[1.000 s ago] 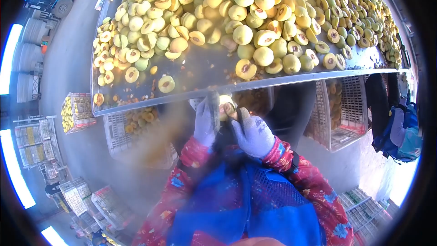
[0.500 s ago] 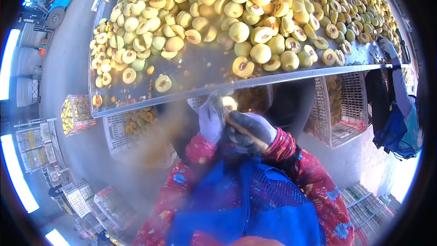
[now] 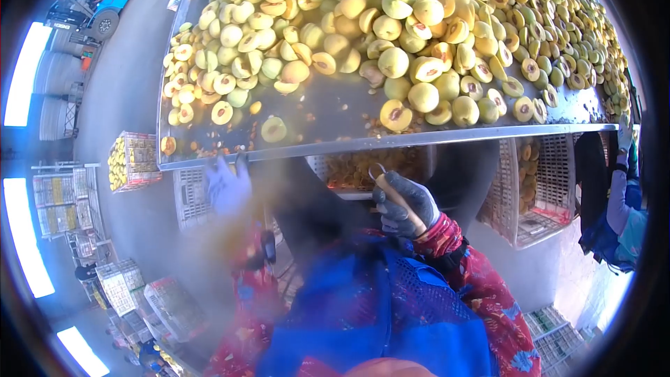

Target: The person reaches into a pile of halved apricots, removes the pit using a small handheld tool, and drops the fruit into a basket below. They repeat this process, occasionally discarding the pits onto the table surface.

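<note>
My right hand [image 3: 408, 206], in a grey-and-white glove, is closed round the wooden handle of a pitting tool [image 3: 398, 199] with a curved metal loop at its tip. My left hand [image 3: 229, 187], also gloved, is at the front edge of the metal table [image 3: 314, 146], fingers apart and nothing visible in them. One peach half [image 3: 273, 129] lies cut side up near that edge, to the right of my left hand. A big heap of halved peaches [image 3: 422, 98] covers much of the table, many with pits showing.
Below the table edge is a crate of fruit pieces [image 3: 370, 167]; another white crate [image 3: 541, 188] stands at the right. A crate of yellow fruit [image 3: 136, 160] is on the left floor. A co-worker's gloved hand [image 3: 624, 132] touches the far right table edge. A blue forklift [image 3: 115, 0] is upper left.
My left hand has moved away from my right, leftward to the table edge. The pale piece of fruit between my hands is gone from there. My right hand keeps the pitting tool.
</note>
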A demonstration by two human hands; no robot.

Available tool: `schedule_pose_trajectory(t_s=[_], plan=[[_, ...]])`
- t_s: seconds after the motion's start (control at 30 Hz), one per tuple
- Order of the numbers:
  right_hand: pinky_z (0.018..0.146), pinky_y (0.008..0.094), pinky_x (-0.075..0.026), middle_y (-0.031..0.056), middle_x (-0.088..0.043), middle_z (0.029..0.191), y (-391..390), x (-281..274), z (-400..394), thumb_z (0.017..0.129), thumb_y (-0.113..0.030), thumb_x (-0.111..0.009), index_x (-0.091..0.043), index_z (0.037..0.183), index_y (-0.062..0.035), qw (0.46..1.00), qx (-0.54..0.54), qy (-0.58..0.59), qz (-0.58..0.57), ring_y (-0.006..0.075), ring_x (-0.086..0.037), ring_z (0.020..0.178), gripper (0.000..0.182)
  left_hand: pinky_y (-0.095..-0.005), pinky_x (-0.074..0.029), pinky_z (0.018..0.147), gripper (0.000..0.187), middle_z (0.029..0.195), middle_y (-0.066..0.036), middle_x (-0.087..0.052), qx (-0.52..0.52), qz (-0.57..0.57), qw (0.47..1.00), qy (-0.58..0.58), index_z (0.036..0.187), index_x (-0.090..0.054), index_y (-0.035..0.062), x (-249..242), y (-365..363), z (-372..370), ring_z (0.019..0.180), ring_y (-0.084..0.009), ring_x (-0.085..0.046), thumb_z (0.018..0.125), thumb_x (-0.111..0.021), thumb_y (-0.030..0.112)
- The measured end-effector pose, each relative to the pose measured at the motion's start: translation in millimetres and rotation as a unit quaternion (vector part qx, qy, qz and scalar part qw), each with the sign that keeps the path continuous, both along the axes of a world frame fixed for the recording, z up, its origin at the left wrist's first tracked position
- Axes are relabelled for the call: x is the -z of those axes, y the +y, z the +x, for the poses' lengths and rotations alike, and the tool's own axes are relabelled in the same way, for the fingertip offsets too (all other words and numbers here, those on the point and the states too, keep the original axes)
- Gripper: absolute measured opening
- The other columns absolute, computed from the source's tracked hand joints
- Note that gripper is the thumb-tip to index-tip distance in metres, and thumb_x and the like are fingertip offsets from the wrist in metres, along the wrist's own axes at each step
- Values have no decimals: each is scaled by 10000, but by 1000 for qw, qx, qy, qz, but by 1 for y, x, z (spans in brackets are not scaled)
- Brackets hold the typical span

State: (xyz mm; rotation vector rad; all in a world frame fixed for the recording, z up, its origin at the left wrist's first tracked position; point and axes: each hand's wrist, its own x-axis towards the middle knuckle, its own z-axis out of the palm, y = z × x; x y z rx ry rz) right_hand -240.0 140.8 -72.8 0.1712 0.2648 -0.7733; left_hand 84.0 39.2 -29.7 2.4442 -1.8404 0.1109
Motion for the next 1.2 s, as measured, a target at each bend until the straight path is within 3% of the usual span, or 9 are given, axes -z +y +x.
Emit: schedule_pose_trajectory(t_s=[0.33, 0.37, 0.47, 0.57, 0.7, 0.83, 0.93, 1.03, 1.2], plan=[[454, 222, -342, 2, -473, 583, -2, -58, 14, 974, -362, -498, -557, 898, -49, 904, 7, 409, -122, 85, -439, 501, 327, -435, -481, 898, 620, 1200, -237, -581, 180, 65, 946, 262, 1305, -475, 38, 70, -79, -50, 1062, -382, -603, 804, -692, 332], [472, 257, -372, 12, -494, 594, -2, -48, 18, 994, -243, -453, -541, 904, -22, 883, 15, 444, -150, 95, -461, 490, 254, -316, -552, 749, 330, 971, -96, -626, 170, 22, 796, 581, 1132, -549, 5, 31, -57, -82, 916, -187, -635, 835, -663, 92], [488, 285, -400, 37, -529, 608, -5, -46, 23, 990, -198, -461, -527, 945, -1, 761, 27, 578, -293, 108, -506, 514, 212, -296, -559, 755, 362, 1040, -96, -602, 29, 120, 532, 838, 1173, -533, 16, 36, -27, -94, 959, -185, -626, 841, -659, 85], [552, 405, -458, 162, -610, 682, -8, -45, 25, 971, -181, -488, -505, 1008, 16, 670, 38, 644, -366, 306, -613, 591, 201, -350, -529, 872, 487, 1145, -173, -585, 69, 170, 497, 848, 1332, -416, 21, 28, -8, -110, 1052, -257, -607, 903, -614, 140], [597, 470, -477, 227, -637, 759, -7, -41, 32, 952, -169, -517, -492, 1029, 20, 606, 72, 690, -389, 406, -632, 694, 205, -387, -497, 898, 476, 1128, -195, -599, 191, 35, 703, 684, 1247, -498, -2, 91, 17, -116, 1050, -292, -597, 935, -549, 354], [586, 472, -482, 229, -645, 770, -4, -40, 34, 950, -170, -524, -489, 1038, 21, 593, 64, 710, -373, 406, -638, 702, 213, -428, -525, 876, 585, 1096, -219, -621, 423, 22, 808, 410, 1166, -531, -67, 13, 20, -138, 991, -320, -632, 951, -466, 473], [578, 478, -477, 228, -640, 752, -3, -37, 35, 952, -176, -524, -487, 1043, 26, 594, 107, 698, -385, 413, -631, 688, 224, -427, -547, 835, 559, 1101, -219, -620, 225, 107, 649, 719, 1166, -529, -63, 11, 30, -153, 970, -321, -639, 960, -464, 453], [574, 482, -472, 232, -635, 749, 1, -29, 36, 953, -180, -528, -491, 1036, 34, 526, 104, 732, -422, 418, -627, 684, 233, -431, -550, 833, 533, 1102, -225, -617, -35, 159, 329, 930, 1177, -516, -63, 23, 32, -160, 966, -342, -638, 958, -489, 422], [579, 480, -463, 257, -626, 760, 3, -28, 38, 955, -181, -525, -523, 998, 34, 582, 122, 704, -387, 420, -625, 696, 219, -438, -539, 845, 491, 1101, -222, -613, -38, 151, 394, 906, 1239, -473, -62, 8, 40, -167, 975, -354, -629, 970, -514, 346]])
